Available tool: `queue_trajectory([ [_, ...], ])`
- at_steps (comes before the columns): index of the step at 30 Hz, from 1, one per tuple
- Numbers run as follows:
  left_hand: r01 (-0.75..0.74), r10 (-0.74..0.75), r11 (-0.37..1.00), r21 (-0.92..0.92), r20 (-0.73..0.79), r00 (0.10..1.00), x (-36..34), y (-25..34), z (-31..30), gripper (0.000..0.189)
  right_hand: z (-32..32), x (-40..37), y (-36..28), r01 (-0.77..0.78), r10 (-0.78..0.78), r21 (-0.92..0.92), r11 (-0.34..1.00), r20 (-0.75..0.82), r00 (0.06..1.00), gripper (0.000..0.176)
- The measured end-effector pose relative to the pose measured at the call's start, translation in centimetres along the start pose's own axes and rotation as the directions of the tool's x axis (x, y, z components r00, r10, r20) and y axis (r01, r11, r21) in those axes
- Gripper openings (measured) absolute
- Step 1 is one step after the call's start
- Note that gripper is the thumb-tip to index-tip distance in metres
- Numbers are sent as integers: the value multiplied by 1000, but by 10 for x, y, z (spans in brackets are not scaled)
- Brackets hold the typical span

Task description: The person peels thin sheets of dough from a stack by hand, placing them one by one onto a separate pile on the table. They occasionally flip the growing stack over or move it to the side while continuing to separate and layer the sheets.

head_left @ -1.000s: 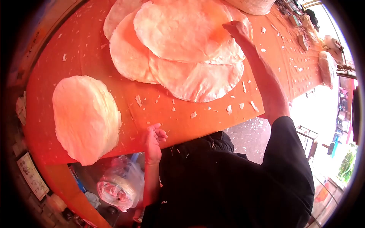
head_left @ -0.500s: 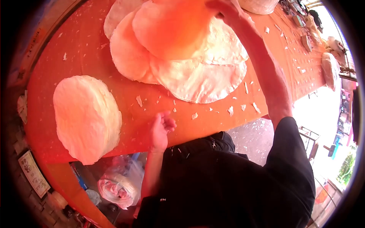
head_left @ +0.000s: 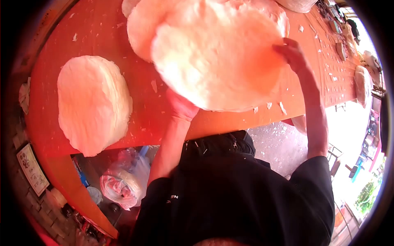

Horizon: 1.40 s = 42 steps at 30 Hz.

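Above the table I hold up a large, thin, round pale sheet (head_left: 217, 61) that looks like flatbread. Its right edge is pinched in the fingers of my right hand (head_left: 292, 54). At its near left edge is my left hand (head_left: 182, 105), closed on the rim, with the fingers mostly hidden by the sheet. Behind it, more such sheets (head_left: 144, 30) lie overlapping on the table. Left of my left hand stands a thick stack of similar sheets (head_left: 92, 104), slightly leaning.
The orange-covered table (head_left: 143, 131) is strewn with small pale scraps. Another pale stack (head_left: 301, 4) stands at the far edge, and one (head_left: 363, 84) at the right end. A plastic bag (head_left: 125, 180) sits below the near edge. Assorted items line the far right.
My right hand has moved right and nearer, drawing the sheet toward me over the others. My left hand has risen from the table's near edge to the sheet's rim.
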State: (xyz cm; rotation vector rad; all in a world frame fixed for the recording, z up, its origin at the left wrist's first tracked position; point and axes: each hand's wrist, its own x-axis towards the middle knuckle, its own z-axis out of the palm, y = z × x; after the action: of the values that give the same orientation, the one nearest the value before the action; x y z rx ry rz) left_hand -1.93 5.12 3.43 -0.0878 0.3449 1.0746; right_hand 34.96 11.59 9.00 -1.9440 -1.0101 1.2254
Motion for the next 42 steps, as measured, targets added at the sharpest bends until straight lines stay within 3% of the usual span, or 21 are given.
queue_trajectory([
  [1, -62, 69, 991, 116, -55, 996, -3, -3, 14, 62, -5, 8, 22, -33, 36, -231, 972, 8, 999, 71],
  [2, -73, 89, 979, 188, -80, 993, -3, -8, 16, 61, 12, -4, 24, 82, -226, -647, 758, -143, 963, 76],
  [3, -82, 114, 961, 263, -107, 988, -5, -9, 17, 59, 27, -20, 23, 181, -405, -688, 703, -177, 897, 83],
  [4, -77, 113, 960, 270, -122, 986, -8, -9, 18, 59, 46, -43, 4, 219, -388, -644, 733, -132, 912, 83],
  [6, -50, 78, 966, 253, -102, 992, -10, -12, 22, 61, 88, -88, -18, 473, -437, -235, 849, 188, 879, 82],
  [9, -55, 77, 931, 361, -45, 996, -7, -14, 37, 65, 125, -133, -44, 763, -651, -251, 596, 405, 642, 68],
  [11, -43, 77, 907, 418, -66, 995, -8, -15, 40, 69, 126, -131, -44, 753, -654, -170, 635, 401, 642, 48],
  [14, -82, 92, 891, 447, -1, 996, -5, -16, 36, 47, 122, -133, -46, 580, -538, -39, 813, 330, 776, 19],
  [17, -63, 150, 892, 447, -163, 975, -4, -15, 29, 32, 131, -124, -31, 522, -487, -111, 846, 241, 840, 17],
  [18, -66, 153, 892, 448, -161, 975, -3, -17, 28, 32, 137, -127, -29, 550, -516, -135, 824, 224, 827, 16],
  [19, -89, 212, 852, 515, -184, 960, -2, -22, 26, 28, 150, -130, -28, 691, -678, -205, 693, 140, 721, 13],
  [21, -101, 270, 805, 585, -209, 940, -4, -22, 20, 25, 165, -127, -24, 790, -806, -473, 391, 239, 542, 10],
  [22, 5, 187, 825, 566, -280, 941, -3, -19, 15, 27, 163, -115, -10, 789, -751, -545, 285, 384, 537, 6],
  [23, 112, 101, 835, 538, -349, 932, -1, -16, 10, 30, 153, -111, -18, 727, -607, -599, 335, 453, 653, 13],
  [27, 29, 123, 827, 561, -230, 965, -3, -18, -18, 28, 92, -116, -91, 625, -798, -644, 441, 37, 602, 8],
  [28, 14, 125, 837, 546, -216, 968, -5, -19, -4, 27, 92, -120, -92, 620, -798, -650, 440, 35, 602, 8],
  [30, -7, 128, 845, 534, -190, 973, -1, -20, 6, 26, 102, -124, -92, 679, -830, -657, 328, 142, 539, 7],
  [34, 128, 28, 843, 523, -280, 960, 6, -17, 2, 29, 148, -103, -12, 703, -716, -576, 417, 268, 645, 6],
  [37, 180, 23, 765, 618, -306, 952, 1, -18, -1, 32, 128, -86, -16, 675, -684, -703, 223, 380, 623, 10],
  [38, 131, 41, 806, 577, -275, 961, -4, -17, -4, 30, 105, -82, -39, 575, -571, -700, 423, 287, 769, 10],
  [42, 110, 60, 840, 531, -293, 954, -18, -9, -25, 28, 5, -70, -131, 406, -590, -658, 635, -74, 804, 14],
])
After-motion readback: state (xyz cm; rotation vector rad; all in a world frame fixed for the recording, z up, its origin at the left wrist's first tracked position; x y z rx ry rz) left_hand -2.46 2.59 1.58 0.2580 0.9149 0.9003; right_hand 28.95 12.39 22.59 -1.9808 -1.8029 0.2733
